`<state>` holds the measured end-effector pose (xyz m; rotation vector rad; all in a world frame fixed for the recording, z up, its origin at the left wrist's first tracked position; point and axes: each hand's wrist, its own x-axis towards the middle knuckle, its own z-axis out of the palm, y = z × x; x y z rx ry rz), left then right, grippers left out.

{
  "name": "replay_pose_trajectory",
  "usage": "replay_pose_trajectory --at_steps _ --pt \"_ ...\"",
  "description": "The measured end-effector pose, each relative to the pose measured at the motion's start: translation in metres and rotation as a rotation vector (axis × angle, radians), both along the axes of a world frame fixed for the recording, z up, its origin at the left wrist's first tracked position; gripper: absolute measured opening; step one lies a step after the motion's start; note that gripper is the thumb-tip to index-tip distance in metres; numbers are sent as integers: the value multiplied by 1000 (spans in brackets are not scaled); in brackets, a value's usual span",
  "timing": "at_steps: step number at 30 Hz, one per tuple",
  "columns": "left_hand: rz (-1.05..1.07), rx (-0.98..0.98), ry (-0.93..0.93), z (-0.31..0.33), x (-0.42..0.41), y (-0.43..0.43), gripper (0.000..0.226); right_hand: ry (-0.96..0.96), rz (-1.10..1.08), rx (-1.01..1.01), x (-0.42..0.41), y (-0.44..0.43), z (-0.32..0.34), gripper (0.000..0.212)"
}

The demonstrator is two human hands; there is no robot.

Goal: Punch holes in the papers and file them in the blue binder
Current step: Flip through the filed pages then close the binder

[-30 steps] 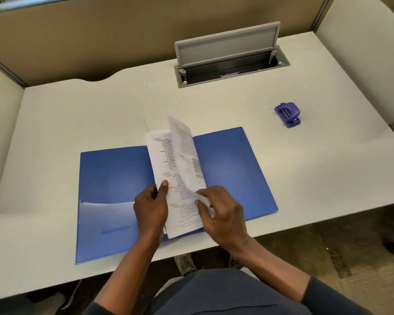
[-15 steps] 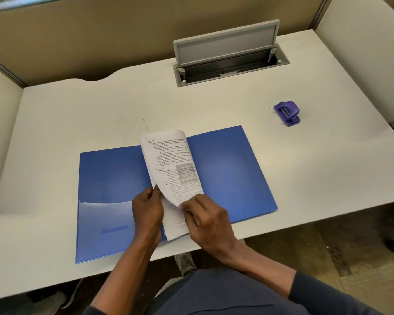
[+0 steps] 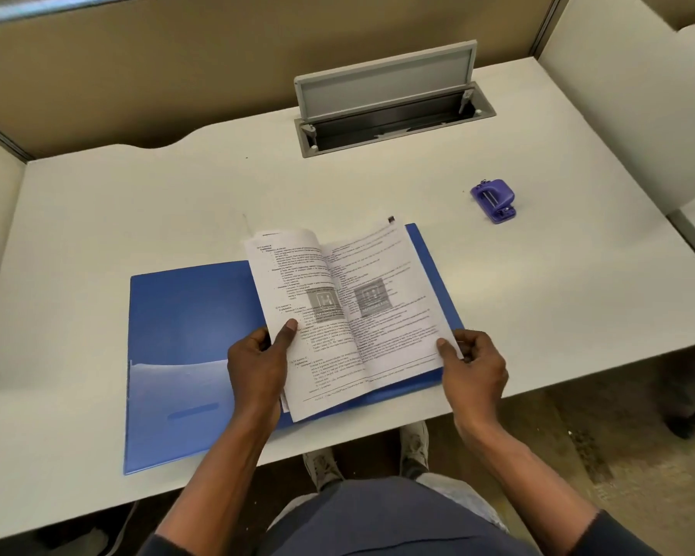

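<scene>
- Here, one white desk (image 3: 145,218) fills most of the view, walled by beige partitions at the back and sides.
- One blue binder (image 3: 189,315) lies open and flat near the front edge of the desk; its left cover carries a clear inner pocket (image 3: 177,391), and I cannot tell whether anything is in it.
- One grey cable tray (image 3: 394,114) is sunk into the desk at the back, its lid propped up; the trough looks dark, and what it holds is too dim to make out.
- One sheaf of printed papers (image 3: 350,311) sits over the middle and right half of the binder, spread open like a booklet with two pages facing up, each with a grey square block in the text. Half a second ago the top sheet was still curled over the left side; now it lies spread to the right, so the papers cover much more of the right cover.
- The left hand (image 3: 257,363) pinches the left page's outer edge, thumb on top of the paper.
- The right hand (image 3: 474,367) grips the right page's lower outer corner, thumb on top; earlier it was close beside the left hand, and the two hands are now well apart, one at each side of the spread.
- One small purple hole punch (image 3: 494,199) stands alone on the desk, well apart from the binder to the right and behind, where it was before.
</scene>
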<state>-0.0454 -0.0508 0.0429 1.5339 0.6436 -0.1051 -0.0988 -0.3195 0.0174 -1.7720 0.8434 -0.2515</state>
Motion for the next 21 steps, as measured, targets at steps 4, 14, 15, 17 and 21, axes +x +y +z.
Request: replay_pose_trajectory --at_steps 4,14,15,17,21 --pt "-27 21 -6 7 2 -5 17 76 20 -197 -2 1 -2 61" --pt "-64 3 -14 16 3 -22 53 -81 297 80 1 49 29 38" --pt "-69 3 -28 15 3 -21 49 -77 300 104 1 52 29 41" --pt "-83 36 -50 10 2 -18 28 -72 295 130 1 54 30 46" --pt "-125 116 -127 4 -4 -8 23 -93 214 -43 2 53 30 51"
